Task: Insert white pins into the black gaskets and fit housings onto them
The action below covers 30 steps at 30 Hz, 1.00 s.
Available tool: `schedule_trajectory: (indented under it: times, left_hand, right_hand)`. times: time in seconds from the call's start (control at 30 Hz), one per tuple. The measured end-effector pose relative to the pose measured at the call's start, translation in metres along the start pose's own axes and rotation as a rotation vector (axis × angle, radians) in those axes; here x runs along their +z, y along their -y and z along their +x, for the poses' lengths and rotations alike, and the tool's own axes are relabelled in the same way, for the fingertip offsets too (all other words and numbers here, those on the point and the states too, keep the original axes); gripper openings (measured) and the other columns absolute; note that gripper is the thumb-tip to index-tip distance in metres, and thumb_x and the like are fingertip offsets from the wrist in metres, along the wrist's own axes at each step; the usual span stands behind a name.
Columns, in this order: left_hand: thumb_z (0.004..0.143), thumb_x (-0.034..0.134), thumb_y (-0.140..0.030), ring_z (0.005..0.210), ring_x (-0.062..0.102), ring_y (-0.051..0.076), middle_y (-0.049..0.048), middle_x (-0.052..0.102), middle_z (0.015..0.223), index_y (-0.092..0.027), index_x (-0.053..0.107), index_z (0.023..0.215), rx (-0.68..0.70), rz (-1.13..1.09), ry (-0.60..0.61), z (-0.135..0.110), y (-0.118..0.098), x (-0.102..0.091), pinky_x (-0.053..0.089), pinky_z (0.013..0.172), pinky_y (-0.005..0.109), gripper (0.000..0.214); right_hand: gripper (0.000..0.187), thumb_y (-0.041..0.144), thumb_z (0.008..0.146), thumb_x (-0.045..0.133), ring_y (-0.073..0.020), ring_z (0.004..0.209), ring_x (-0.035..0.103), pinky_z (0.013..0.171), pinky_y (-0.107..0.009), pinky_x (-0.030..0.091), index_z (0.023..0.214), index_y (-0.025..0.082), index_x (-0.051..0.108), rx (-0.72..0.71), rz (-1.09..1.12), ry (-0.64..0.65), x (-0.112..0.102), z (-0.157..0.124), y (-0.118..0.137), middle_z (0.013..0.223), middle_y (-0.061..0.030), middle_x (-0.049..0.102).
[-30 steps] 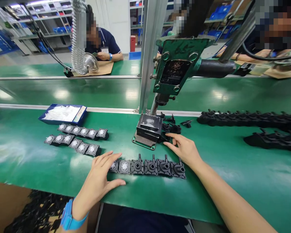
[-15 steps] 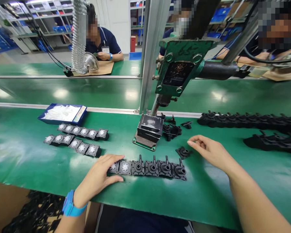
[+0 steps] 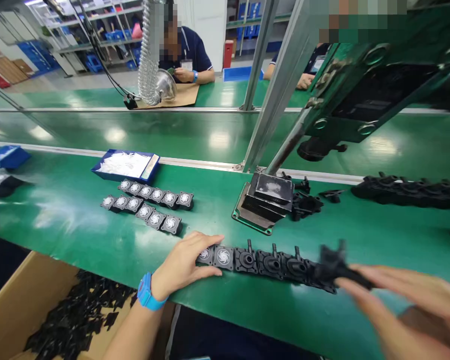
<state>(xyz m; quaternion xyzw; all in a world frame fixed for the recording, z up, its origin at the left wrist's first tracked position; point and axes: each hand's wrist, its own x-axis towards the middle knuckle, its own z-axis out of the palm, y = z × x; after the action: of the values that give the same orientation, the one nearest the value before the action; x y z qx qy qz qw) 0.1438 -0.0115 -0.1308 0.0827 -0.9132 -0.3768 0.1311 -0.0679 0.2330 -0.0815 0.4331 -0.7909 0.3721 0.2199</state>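
Observation:
A row of black pump housings [image 3: 223,257] lies along the near side of the green table. At its left end my left hand [image 3: 189,262] grips the row, fingers behind and thumb in front, around housings with white swirl-shaped impellers. Farther right, the row's units carry black spouted covers [image 3: 246,259]. Between thumb and fingers my right hand [image 3: 401,295] pinches a loose black pump cover [image 3: 332,262], smeared by motion, over the row's right end. Whether that cover touches the row I cannot tell. A blue wristband [image 3: 149,294] circles my left wrist.
Two rows of housings with white impellers [image 3: 155,219] sit left, before a blue tray of white pieces [image 3: 125,164]. A green press [image 3: 360,100] overhangs the right side, near stacked metal blocks [image 3: 272,192] and loose covers [image 3: 305,206]. A cardboard box of black parts [image 3: 11,320] stands below left.
My right hand has taken the loose cover off the table and brought it over the row's right end. My left hand stays on the row's left end. The view has swung left.

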Motion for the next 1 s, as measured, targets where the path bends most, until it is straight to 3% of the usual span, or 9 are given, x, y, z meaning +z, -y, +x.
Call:
schedule_trajectory:
  times: [0.07,0.17,0.27,0.37,0.63,0.8,0.9,1.0]
  left_hand:
    - [0.084,0.073,-0.039,0.103,0.063,0.024,0.0074,0.068,0.119,-0.028,0.039,0.146,-0.016,-0.029,-0.009,0.0,0.0,0.002,0.051,0.091,0.038,0.071]
    - [0.084,0.074,-0.034,0.105,0.064,0.024,0.0067,0.067,0.12,-0.029,0.028,0.151,-0.032,-0.053,-0.009,0.0,0.002,0.005,0.051,0.093,0.039,0.082]
    - [0.084,0.074,-0.032,0.105,0.064,0.024,0.0066,0.067,0.12,-0.028,0.02,0.154,-0.033,-0.067,-0.015,0.0,0.004,0.007,0.051,0.094,0.04,0.089]
    - [0.081,0.076,-0.032,0.106,0.064,0.025,0.0066,0.067,0.119,-0.028,0.015,0.155,-0.032,-0.08,-0.024,0.001,0.005,0.008,0.051,0.094,0.04,0.096]
    - [0.082,0.075,-0.033,0.104,0.065,0.024,0.0072,0.068,0.119,-0.026,0.018,0.154,-0.037,-0.107,-0.024,0.001,0.008,0.009,0.052,0.092,0.04,0.093]
    - [0.082,0.075,-0.039,0.103,0.065,0.022,0.0057,0.069,0.116,-0.026,0.051,0.135,-0.021,-0.099,-0.013,0.002,0.002,0.004,0.053,0.09,0.036,0.059]
    - [0.084,0.073,-0.038,0.101,0.065,0.022,0.0055,0.07,0.113,-0.023,0.06,0.12,-0.021,-0.074,-0.02,0.003,-0.004,0.003,0.053,0.089,0.035,0.041]
    - [0.084,0.074,-0.037,0.1,0.065,0.023,0.0059,0.07,0.112,-0.022,0.061,0.119,-0.029,-0.025,-0.033,0.003,-0.006,0.004,0.054,0.088,0.038,0.041]
  right_hand:
    - [0.013,0.039,0.088,0.067,-0.0142,0.074,0.063,0.08,-0.033,0.043,0.09,0.026,0.071,-0.189,0.123,0.122,0.014,0.004,0.04,0.08,0.0003,0.069]
    - [0.009,0.027,0.093,0.062,-0.0092,0.075,0.065,0.085,-0.031,0.035,0.088,0.024,0.07,-0.245,0.208,0.196,0.049,0.006,0.078,0.078,0.0053,0.071]
    - [0.008,0.025,0.093,0.062,-0.0089,0.077,0.065,0.085,-0.031,0.032,0.09,0.022,0.069,-0.267,0.203,0.223,0.077,0.004,0.087,0.079,0.0052,0.072]
    - [0.007,0.024,0.093,0.062,-0.009,0.078,0.065,0.085,-0.03,0.031,0.09,0.021,0.069,-0.29,0.196,0.247,0.088,0.003,0.086,0.079,0.0043,0.072]
    - [0.012,0.018,0.093,0.059,-0.0084,0.076,0.063,0.084,-0.03,0.029,0.083,0.018,0.064,-0.297,0.169,0.312,0.09,0.005,0.088,0.075,0.0039,0.07]
    - [0.017,0.021,0.097,0.054,-0.0083,0.074,0.063,0.086,-0.031,0.03,0.083,0.018,0.065,-0.317,0.192,0.345,0.092,0.004,0.088,0.074,0.0033,0.069]
    - [0.02,0.032,0.098,0.053,-0.0095,0.074,0.063,0.086,-0.031,0.034,0.089,0.022,0.068,-0.294,0.212,0.311,0.075,0.014,0.08,0.077,0.0024,0.07]
    - [0.015,0.032,0.095,0.057,-0.0113,0.072,0.062,0.078,-0.029,0.042,0.093,0.024,0.069,-0.181,0.081,0.14,0.048,0.032,0.046,0.081,0.0008,0.071]
